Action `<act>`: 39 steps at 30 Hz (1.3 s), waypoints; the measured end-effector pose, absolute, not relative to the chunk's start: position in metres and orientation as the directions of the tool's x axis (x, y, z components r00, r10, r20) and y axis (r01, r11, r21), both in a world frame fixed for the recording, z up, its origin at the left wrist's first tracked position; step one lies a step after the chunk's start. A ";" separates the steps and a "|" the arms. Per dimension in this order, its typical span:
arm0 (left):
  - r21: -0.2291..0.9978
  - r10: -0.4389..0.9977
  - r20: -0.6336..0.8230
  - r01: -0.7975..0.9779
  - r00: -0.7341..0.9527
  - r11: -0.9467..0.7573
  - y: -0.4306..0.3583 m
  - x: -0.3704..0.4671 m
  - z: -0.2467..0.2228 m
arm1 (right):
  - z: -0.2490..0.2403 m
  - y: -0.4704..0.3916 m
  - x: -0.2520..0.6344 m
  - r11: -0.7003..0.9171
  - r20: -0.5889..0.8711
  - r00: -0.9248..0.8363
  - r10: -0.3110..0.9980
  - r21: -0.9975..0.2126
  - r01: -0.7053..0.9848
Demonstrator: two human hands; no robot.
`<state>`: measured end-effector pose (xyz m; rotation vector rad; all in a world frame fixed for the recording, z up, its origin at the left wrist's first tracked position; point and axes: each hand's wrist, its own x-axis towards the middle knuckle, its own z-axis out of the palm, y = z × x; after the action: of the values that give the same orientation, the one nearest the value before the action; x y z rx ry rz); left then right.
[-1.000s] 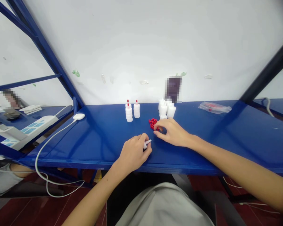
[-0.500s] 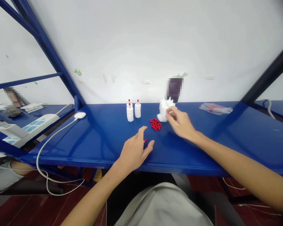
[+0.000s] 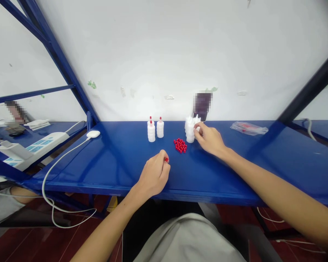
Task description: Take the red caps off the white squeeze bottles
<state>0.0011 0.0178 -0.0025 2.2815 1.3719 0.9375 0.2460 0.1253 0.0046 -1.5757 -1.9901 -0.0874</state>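
My left hand (image 3: 154,173) is closed low over the table, with a red cap (image 3: 166,159) showing between thumb and forefinger; whatever lies under the cap is hidden by the hand. My right hand (image 3: 210,138) has its fingers pinched at the side of an upright white squeeze bottle (image 3: 190,134), in front of a cluster of similar uncapped bottles (image 3: 187,123). Between the hands lies a pile of small red caps (image 3: 180,146). Further left stand three white bottles with red tips, among them a front bottle (image 3: 151,133) and a right one (image 3: 160,129).
The blue table (image 3: 112,160) meets a white wall at the back. A clear plastic bag (image 3: 249,128) with something red lies at the right. A white charger (image 3: 93,134) with a cable sits at the left, near a power strip (image 3: 38,147). A blurred dark phone-like object (image 3: 203,105) leans on the wall.
My left hand has closed around the red cap, from spread fingers. At my right hand, a white piece that stuck out to the left at the cluster's base is gone; the front bottle stands upright.
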 end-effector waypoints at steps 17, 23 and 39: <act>0.420 0.813 0.356 0.698 0.461 -0.580 0.020 0.004 -0.001 | 0.013 0.097 0.233 0.576 0.474 -0.395 0.787 -0.336 0.745; 0.390 0.818 0.339 0.722 0.465 -0.572 0.022 0.004 -0.009 | 0.013 0.056 0.206 0.817 0.220 -0.799 0.559 -0.307 0.488; 0.188 0.809 0.330 0.806 0.486 -0.561 0.019 0.012 -0.014 | 0.012 0.046 0.185 0.701 0.133 -0.697 0.704 0.024 0.713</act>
<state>0.0125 0.0193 -0.0139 2.7019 1.4676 0.6067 0.1853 0.0457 0.0118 -1.1669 -2.7916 -0.1111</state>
